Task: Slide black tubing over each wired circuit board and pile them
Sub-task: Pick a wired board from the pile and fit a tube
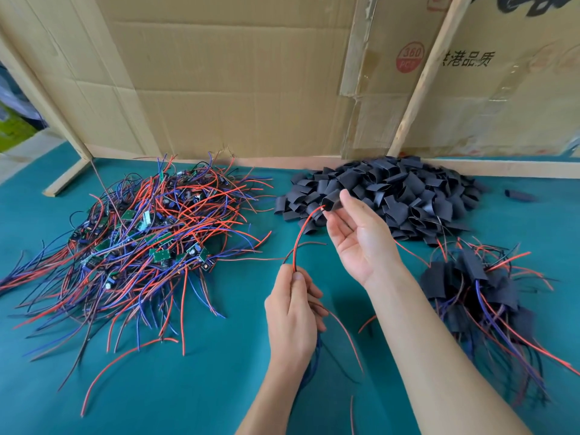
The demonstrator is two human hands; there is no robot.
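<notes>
My right hand pinches a short piece of black tubing between thumb and fingertips, held above the near edge of the heap of loose black tubing pieces. A red wire arcs from the tubing's open end down into my left hand, which grips a wired board's leads; the board itself is hidden in the fist. At the left lies a tangle of bare green circuit boards with red, blue and black wires. At the right lies a pile of sleeved boards.
Everything sits on a teal cloth-covered table. A cardboard wall on a wooden frame closes off the back. One stray tubing piece lies at the far right. Loose wire ends trail toward the table's near side.
</notes>
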